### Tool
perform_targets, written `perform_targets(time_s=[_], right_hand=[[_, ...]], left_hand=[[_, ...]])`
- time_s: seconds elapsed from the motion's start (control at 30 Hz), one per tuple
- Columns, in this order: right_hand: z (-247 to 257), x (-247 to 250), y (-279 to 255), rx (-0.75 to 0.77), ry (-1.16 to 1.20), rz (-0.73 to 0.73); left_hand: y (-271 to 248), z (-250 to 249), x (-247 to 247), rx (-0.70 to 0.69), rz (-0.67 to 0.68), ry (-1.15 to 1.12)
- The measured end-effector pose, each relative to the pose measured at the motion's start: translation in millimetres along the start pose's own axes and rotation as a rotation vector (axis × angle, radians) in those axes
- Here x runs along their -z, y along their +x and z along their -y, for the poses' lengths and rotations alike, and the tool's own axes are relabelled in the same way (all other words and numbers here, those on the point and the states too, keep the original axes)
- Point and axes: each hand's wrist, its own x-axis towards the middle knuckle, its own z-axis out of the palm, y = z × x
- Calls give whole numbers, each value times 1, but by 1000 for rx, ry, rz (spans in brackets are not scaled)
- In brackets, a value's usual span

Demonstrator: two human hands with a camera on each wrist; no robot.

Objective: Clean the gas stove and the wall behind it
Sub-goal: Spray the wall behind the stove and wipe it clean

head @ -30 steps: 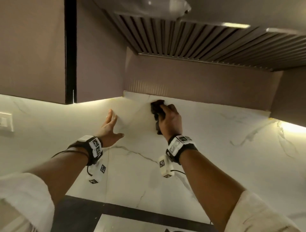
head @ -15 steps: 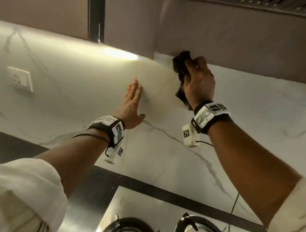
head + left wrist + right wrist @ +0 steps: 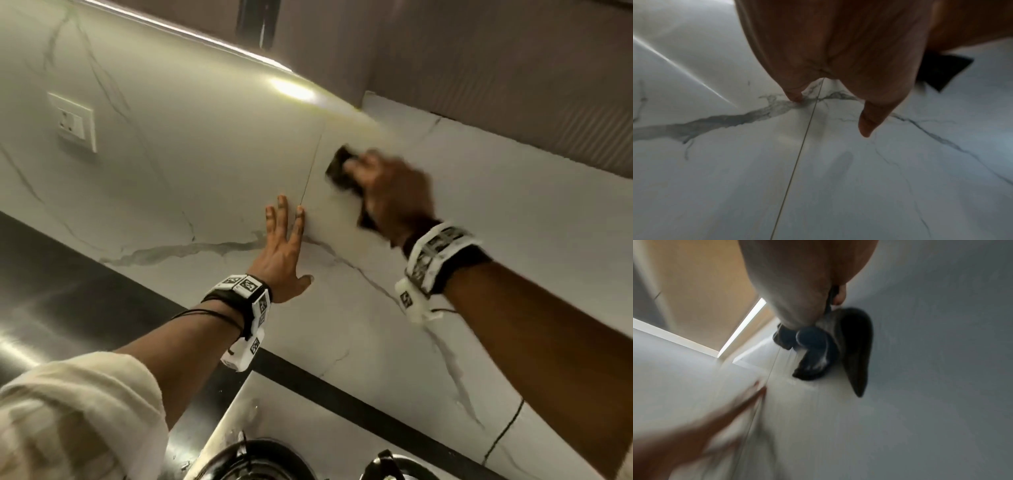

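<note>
Far left on the marble wall (image 3: 191,144) there's a white socket plate (image 3: 72,121), well apart from both your hands. Below it runs the dark countertop (image 3: 51,274). Your cream sleeve (image 3: 75,418) fills the lower left corner.

Your left hand (image 3: 282,253) lies flat on the wall, fingers straight and a little spread, thumb out to the side, holding nothing. It sits right at the thin vertical tile joint (image 3: 310,171); in the left wrist view a grey vein (image 3: 725,120) runs under the fingertips (image 3: 867,128).

Just right of the joint and higher up, your right hand (image 3: 394,195) grips a dark cloth (image 3: 342,168), fingers curled round it, cloth pressed against the wall. Hand is motion-blurred. In the right wrist view the cloth (image 3: 816,352) bunches under the fingers and a loose corner hangs off it.

The gas stove (image 3: 308,411) sits at the bottom edge below both arms, burner grates partly showing. Brown cabinets (image 3: 479,68) run above the wall, upper right.
</note>
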Motion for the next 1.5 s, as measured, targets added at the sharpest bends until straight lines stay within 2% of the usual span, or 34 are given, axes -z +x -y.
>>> perform_targets(time_s=[0.1,0.17,0.2,0.3,0.4,0.53,0.6,0.67,0.77,0.83,0.93,1.03,1.17,1.27,1.5], right_hand=[[-39,27,34,-188,-49,-186],[-38,26,39,-154,-105,-232],[-29,16,35,-100,-94,-192],[15,-28,2,28,59,52],[64,-62,-46,192,180,176],[94,-87,-92,419,110,324],[93,-88,-93,468,115,364],[81,-76,-78,398,130,314],[38,-50,-36,120,71,69],[15,-29,-12,23,4,33],[12,-29,-6,57,-13,27],[48,-64,-43,177,112,30],[120,-118,-116,312,263,243],[163,-153,-147,407,307,385],[193,-178,-185,640,247,570]], left_hand=[[-5,10,-4,7,-13,-67],[-8,14,-8,-6,-25,-76],[-8,15,-9,-7,-32,-85],[-10,18,-14,9,-43,-104],[-15,26,-8,0,-27,-73],[-24,35,-1,-14,5,46],[-27,38,0,-18,28,80],[-26,41,2,-16,61,104],[-28,46,2,-14,103,140],[-34,50,-4,-8,128,160],[-45,56,-17,25,156,148],[-54,61,-26,48,152,127],[-59,69,-28,36,166,138],[-60,74,-26,27,171,145],[-58,71,-33,51,187,110]])
